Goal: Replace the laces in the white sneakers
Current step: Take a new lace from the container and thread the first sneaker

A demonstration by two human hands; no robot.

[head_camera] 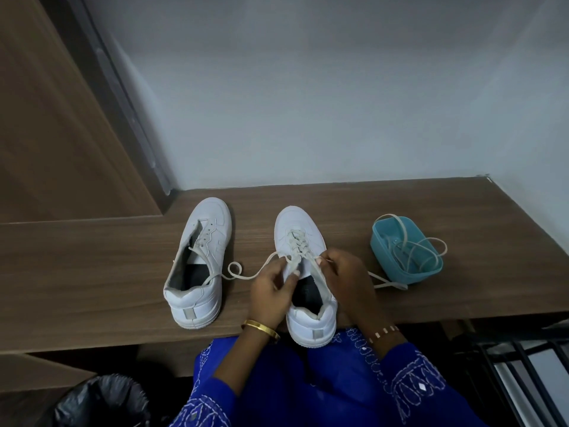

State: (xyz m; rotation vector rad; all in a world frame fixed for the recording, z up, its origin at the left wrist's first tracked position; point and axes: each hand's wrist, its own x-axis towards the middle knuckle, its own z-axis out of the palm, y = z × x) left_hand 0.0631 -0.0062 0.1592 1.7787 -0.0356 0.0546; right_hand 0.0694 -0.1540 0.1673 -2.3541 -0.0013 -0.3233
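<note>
Fig.: 2 low white leather sneakers on brown wood-grain bench. Laced sneaker point(303, 272) sat at near edge, heel twd me, so eyelets faced my hands. My left hand point(272, 291) pinched its off-white lace point(294, 257); right hand point(341, 269) gripped other end, keeping tension. Part-laced sneaker point(200, 260) waited toward left. 1 teal plastic tub point(406, 252), right, held spare laces.

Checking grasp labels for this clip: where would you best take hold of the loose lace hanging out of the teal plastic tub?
Probably the loop of the loose white lace draping outside the right rim of the teal plastic tub. Pinch it from the right; it stands clear of the wall there, while the rest lies tangled inside. Both hands, left hand and right hand, are busy on the sneaker.
</note>
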